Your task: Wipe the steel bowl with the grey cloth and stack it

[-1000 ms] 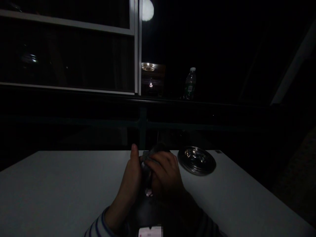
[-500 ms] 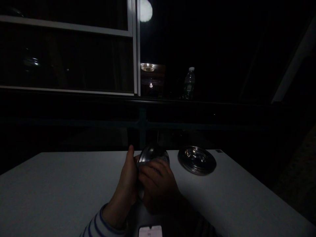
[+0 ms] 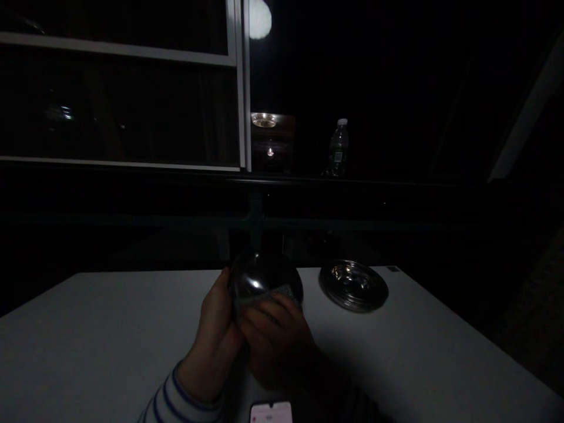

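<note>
My left hand [image 3: 215,326] grips the left edge of a shiny metal bowl [image 3: 258,273], with the thumb up along its rim. The bowl is tilted, its rounded dark surface catching a bright spot of light. Across its lower right side lies my right hand [image 3: 279,338], its fingers bent over a thin greyish cloth [image 3: 285,290] pressed against the metal. The hands hide the bowl's lower part and most of the cloth. Dim light leaves the right forearm almost black.
Right of the hands, a stack of shallow metal bowls [image 3: 379,289] sits on the white table [image 3: 132,329]. A lit phone [image 3: 271,413] is at the bottom edge. Behind the table stand a railing [image 3: 198,221], a plastic bottle [image 3: 338,147] on a ledge and a window frame [image 3: 243,88].
The bowl has turned and tipped, so more of its rounded surface shows. My left hand has shifted slightly left and down, while the right hand stays on the bowl with the cloth.
</note>
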`<state>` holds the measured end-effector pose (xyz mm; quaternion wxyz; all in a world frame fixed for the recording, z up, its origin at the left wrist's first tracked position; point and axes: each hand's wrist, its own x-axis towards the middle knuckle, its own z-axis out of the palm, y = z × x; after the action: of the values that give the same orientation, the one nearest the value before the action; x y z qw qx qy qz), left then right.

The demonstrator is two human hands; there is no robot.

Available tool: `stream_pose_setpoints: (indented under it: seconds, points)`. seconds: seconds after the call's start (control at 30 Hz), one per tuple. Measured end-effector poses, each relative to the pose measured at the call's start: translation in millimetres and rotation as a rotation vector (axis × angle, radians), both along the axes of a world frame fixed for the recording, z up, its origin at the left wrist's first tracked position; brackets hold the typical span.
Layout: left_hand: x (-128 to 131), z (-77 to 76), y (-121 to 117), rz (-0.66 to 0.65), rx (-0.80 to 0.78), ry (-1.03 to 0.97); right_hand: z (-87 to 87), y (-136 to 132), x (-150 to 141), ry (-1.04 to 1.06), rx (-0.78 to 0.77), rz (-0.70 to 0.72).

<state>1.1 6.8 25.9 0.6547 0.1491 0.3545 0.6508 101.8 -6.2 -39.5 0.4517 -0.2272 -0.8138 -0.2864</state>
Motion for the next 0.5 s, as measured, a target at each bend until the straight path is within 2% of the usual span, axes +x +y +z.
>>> stream_pose_setpoints:
  seconds: [0.13, 0.27, 0.37, 0.5]
  points:
    - [-12.3, 10.8, 2.6, -0.027, 0.082, -0.113, -10.6, 6.6, 15.6, -0.037, 0.142, 0.009]
    - [-16.2, 13.3, 4.0, -0.052, 0.108, -0.19, -14.7, 9.9, 22.7, -0.011, 0.158, -0.021]
    - [-12.9, 8.6, 4.9, -0.054, 0.088, -0.143, -10.3, 6.0, 15.1, -0.012, 0.128, -0.051]
    - [-3.0, 0.6, 1.8, -0.088, 0.058, -0.009, 4.7, 0.2, 7.2, -0.069, 0.079, -0.029]
